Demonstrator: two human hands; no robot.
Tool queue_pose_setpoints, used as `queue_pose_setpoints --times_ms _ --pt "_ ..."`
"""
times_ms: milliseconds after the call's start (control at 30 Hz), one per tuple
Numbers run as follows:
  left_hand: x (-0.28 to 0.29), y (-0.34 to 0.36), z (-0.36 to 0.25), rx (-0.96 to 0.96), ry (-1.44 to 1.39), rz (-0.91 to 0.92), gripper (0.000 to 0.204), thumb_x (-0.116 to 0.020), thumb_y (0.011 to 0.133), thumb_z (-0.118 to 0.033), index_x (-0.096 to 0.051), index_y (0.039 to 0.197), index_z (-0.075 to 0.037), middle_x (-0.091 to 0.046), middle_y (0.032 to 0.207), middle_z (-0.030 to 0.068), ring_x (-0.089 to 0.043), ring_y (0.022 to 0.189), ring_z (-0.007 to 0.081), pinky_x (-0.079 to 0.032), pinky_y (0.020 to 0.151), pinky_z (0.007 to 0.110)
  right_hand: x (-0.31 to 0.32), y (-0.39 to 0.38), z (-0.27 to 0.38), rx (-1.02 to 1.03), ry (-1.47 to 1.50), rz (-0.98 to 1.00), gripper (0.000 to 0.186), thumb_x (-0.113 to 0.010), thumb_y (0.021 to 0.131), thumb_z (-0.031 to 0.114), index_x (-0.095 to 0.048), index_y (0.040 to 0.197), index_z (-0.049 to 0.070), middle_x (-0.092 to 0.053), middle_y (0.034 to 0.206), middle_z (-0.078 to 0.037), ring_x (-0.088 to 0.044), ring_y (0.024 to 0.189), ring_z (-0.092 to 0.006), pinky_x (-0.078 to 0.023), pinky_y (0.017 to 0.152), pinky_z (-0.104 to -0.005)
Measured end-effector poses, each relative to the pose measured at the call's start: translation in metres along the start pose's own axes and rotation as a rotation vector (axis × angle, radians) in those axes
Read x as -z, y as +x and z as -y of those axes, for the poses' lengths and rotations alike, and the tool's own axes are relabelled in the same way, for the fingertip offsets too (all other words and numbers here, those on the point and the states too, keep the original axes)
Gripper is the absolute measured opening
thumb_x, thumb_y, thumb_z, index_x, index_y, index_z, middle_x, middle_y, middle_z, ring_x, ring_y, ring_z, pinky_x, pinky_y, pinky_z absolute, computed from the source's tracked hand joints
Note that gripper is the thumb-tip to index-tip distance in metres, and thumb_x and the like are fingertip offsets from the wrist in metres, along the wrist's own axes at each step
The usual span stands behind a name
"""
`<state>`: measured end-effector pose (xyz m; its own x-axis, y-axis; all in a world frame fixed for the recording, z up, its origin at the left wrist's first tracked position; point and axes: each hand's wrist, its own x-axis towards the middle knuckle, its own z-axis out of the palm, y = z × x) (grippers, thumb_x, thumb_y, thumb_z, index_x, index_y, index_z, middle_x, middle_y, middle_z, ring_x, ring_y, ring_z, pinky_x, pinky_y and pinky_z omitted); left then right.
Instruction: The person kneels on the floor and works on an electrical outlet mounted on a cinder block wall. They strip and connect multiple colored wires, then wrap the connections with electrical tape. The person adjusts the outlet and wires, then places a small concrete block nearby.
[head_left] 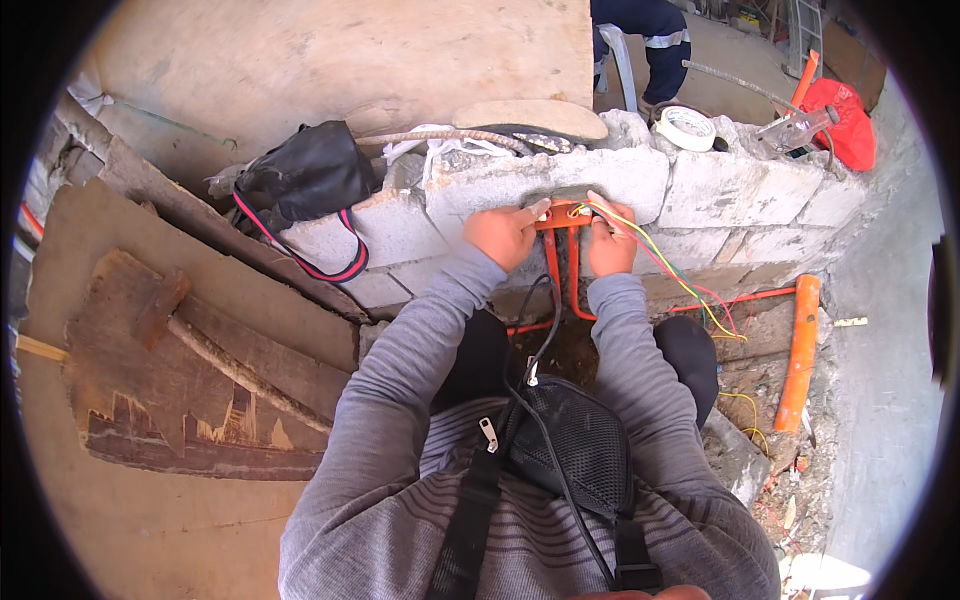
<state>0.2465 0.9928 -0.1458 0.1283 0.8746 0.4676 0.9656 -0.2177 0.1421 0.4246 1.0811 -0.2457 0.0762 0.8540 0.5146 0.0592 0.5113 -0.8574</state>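
Observation:
An orange electrical box (566, 216) sits in a recess of the grey block wall (735, 185) in front of me. My left hand (500, 237) is closed, its thumb and fingers gripping the box's left end. At the other end my right hand (612, 242) is also closed on the box, partly hiding that end. Yellow, green and red wires (668, 262) come out of the box by my right fingers and trail down to the right. Two orange conduits (574, 272) run down from under the box. The far sides of my fingers are hidden.
Along the wall top lie a black bag (310, 172) with a striped strap, a tape roll (686, 128) and a red bag (842, 122). A hammer (215, 352) rests on boards at left. An orange pipe (798, 355) stands at right. Another person's leg (655, 45) shows beyond.

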Motion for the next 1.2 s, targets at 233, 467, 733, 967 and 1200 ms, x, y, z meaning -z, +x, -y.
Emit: queue_pose_setpoints --times_ms 233,467,733,967,1200 --pt "-0.005 0.003 0.005 0.032 -0.134 -0.089 0.034 -0.061 0.092 -0.017 -0.073 0.123 -0.019 -0.073 0.085 0.0164 -0.071 0.072 0.0319 -0.057 0.066 0.043 -0.012 -0.006 -0.021 -0.183 0.204 -0.161 0.034 -0.056 0.089 -0.006 -0.071 0.116 0.006 -0.063 0.097 -0.002 -0.060 0.091 -0.0148 -0.051 0.083 -0.0290" --pt "-0.045 -0.030 0.032 0.410 -0.611 -0.190 0.017 -0.068 0.095 -0.014 -0.073 0.106 -0.002 -0.069 0.074 0.0043 -0.060 0.067 0.0075 -0.050 0.063 0.026 -0.019 -0.008 -0.043 -0.621 0.416 -0.510 0.019 -0.057 0.092 0.002 -0.065 0.109 0.006 -0.061 0.093 -0.002 -0.056 0.078 -0.0112 -0.047 0.062 -0.0272" --pt "-0.064 -0.035 0.027 0.465 -0.753 -0.114 0.016 -0.068 0.094 -0.017 -0.072 0.099 -0.002 -0.069 0.073 0.0073 -0.062 0.065 0.0107 -0.051 0.063 0.028 -0.040 -0.019 -0.018 -0.714 0.379 -0.498 0.023 -0.051 0.103 0.022 -0.052 0.119 0.007 -0.058 0.092 -0.003 -0.052 0.073 -0.0122 -0.045 0.059 -0.0285" --pt "-0.058 -0.028 0.032 0.408 -0.783 0.015 0.013 -0.069 0.094 -0.014 -0.071 0.097 -0.001 -0.067 0.071 0.0061 -0.058 0.063 0.0081 -0.049 0.061 0.027 -0.038 -0.041 -0.064 -0.604 0.147 -0.494 0.025 -0.046 0.107 0.031 -0.048 0.115 0.008 -0.053 0.092 -0.004 -0.051 0.073 -0.0120 -0.045 0.058 -0.0282" --pt "-0.024 -0.070 0.030 0.516 -0.753 -0.033 0.018 -0.070 0.098 -0.017 -0.071 0.095 0.001 -0.064 0.070 -0.0023 -0.055 0.065 0.0034 -0.045 0.058 0.024 -0.040 -0.124 -0.137 -0.613 -0.109 -0.506 0.035 -0.049 0.107 0.033 -0.058 0.102 -0.001 -0.057 0.086 -0.011 -0.054 0.076 -0.0212 -0.047 0.072 -0.0371"
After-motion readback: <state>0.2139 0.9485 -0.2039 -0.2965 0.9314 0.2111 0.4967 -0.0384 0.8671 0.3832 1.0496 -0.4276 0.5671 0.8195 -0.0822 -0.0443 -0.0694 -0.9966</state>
